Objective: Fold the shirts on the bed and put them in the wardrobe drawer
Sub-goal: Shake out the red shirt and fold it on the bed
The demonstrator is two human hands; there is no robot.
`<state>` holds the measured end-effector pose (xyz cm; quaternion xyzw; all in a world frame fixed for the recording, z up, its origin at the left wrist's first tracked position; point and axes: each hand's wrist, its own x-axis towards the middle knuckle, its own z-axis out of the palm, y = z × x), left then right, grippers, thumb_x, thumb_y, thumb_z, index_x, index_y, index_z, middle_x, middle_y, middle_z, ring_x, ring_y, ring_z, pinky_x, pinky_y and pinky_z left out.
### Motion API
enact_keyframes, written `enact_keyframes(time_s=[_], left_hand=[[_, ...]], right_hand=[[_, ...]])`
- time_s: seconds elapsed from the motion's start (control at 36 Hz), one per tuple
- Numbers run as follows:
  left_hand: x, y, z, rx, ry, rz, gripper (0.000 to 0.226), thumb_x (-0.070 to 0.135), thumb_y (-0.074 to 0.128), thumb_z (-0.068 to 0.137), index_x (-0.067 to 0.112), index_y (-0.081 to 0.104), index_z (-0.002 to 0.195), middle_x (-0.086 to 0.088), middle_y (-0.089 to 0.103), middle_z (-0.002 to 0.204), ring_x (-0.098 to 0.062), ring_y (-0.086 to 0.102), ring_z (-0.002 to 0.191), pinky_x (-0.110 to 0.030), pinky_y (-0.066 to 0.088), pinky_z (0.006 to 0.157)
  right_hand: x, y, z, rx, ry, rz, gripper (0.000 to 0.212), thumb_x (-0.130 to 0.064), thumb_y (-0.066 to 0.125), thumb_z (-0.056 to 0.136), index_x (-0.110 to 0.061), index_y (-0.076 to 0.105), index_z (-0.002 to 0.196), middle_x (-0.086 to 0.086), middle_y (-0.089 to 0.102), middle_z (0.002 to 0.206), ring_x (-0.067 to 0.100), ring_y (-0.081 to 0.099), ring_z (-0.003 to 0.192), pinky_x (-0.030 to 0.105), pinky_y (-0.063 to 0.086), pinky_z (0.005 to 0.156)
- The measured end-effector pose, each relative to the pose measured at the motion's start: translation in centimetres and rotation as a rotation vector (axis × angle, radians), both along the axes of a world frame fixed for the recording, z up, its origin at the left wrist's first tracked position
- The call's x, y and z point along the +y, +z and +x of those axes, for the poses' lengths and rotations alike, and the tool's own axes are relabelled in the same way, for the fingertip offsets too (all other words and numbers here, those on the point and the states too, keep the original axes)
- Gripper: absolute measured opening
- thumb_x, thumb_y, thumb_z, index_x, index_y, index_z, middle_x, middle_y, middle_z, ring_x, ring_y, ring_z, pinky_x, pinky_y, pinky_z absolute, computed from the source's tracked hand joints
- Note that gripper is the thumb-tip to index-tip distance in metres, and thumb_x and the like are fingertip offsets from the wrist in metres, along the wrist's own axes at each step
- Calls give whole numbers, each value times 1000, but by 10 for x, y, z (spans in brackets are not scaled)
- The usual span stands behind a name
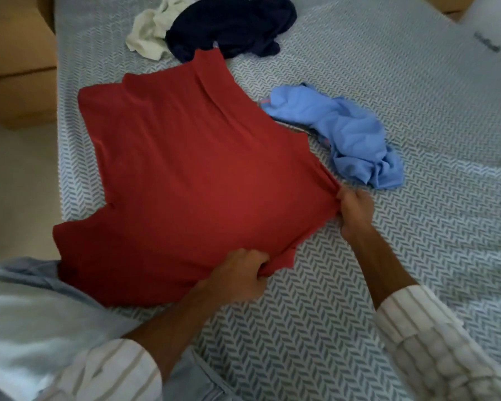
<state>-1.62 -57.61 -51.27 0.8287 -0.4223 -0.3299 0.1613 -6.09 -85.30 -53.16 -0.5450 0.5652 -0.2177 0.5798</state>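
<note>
A red shirt (191,180) lies spread over the left part of the bed (417,140), its lower left part hanging past the bed's edge. My left hand (237,277) pinches its near edge. My right hand (355,209) grips a bunched corner on the shirt's right side. A crumpled light blue shirt (350,134) lies just right of the red one. Further back a dark navy shirt (232,27) sits in a heap, with a cream shirt (154,33) bunched against its left side.
The bed carries a pale blue sheet with a herringbone pattern. Tan furniture (15,62) stands to the left of the bed above a light floor (18,183). A white object (492,21) shows at the top right corner.
</note>
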Motion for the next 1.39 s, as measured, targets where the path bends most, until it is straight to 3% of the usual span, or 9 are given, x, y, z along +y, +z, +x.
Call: enact_keyframes(time_s=[0.17,0.28,0.47,0.58,0.67,0.89,1.08,1.25,1.39], left_hand=[[-8,-7,-7,17,-58,50,6,22,56,80,17,58,83,-6,68,88,-27,64,84,-27,40,68],[-13,-3,-2,165,28,134,9,22,57,80,19,64,85,2,68,79,-13,64,71,-29,51,62],[-25,4,9,263,59,263,19,26,63,74,27,66,92,8,67,88,-9,64,79,-29,55,70],[-28,4,11,262,50,283,14,29,63,71,34,61,84,10,65,90,-10,62,83,-30,54,74],[-30,3,13,269,65,300,12,28,64,69,35,61,79,8,67,88,-11,64,82,-32,56,74],[-35,8,13,295,73,334,14,30,66,71,35,63,84,8,67,91,-12,65,83,-30,53,69],[-35,10,11,297,82,346,15,29,65,75,33,66,89,7,69,90,-12,66,83,-36,58,78],[-35,11,12,306,90,348,10,28,65,76,35,64,84,8,68,89,-11,65,82,-29,51,67],[-36,12,12,308,78,355,11,28,65,78,35,64,86,8,68,91,-11,65,84,-29,51,67]], right_hand=[[-6,5,5,15,117,298,20,-12,54,56,-16,56,75,4,50,68,19,48,61,31,46,59],[-24,29,35,-20,324,386,14,-17,66,86,-18,65,72,-5,62,57,10,57,47,19,45,47],[-44,52,60,172,530,398,14,-23,67,93,-11,67,88,4,70,75,21,65,76,29,58,49],[-63,52,51,-15,400,320,31,-13,63,95,-10,64,125,1,71,96,21,68,93,32,59,54],[-78,44,45,-158,165,257,20,-14,59,93,-15,63,113,-5,67,70,15,62,68,32,57,58],[-86,43,42,-182,217,318,26,-33,67,86,-15,66,105,-1,73,94,16,69,85,32,61,77],[-97,45,59,-22,286,241,21,-2,44,103,-12,62,105,-5,64,71,6,60,62,15,49,45],[-139,32,41,-194,-94,-50,16,-4,51,94,-12,57,82,2,58,68,9,52,48,30,46,53],[-124,10,27,14,-97,-286,15,-21,54,85,-10,59,77,1,58,64,8,57,50,27,46,53]])
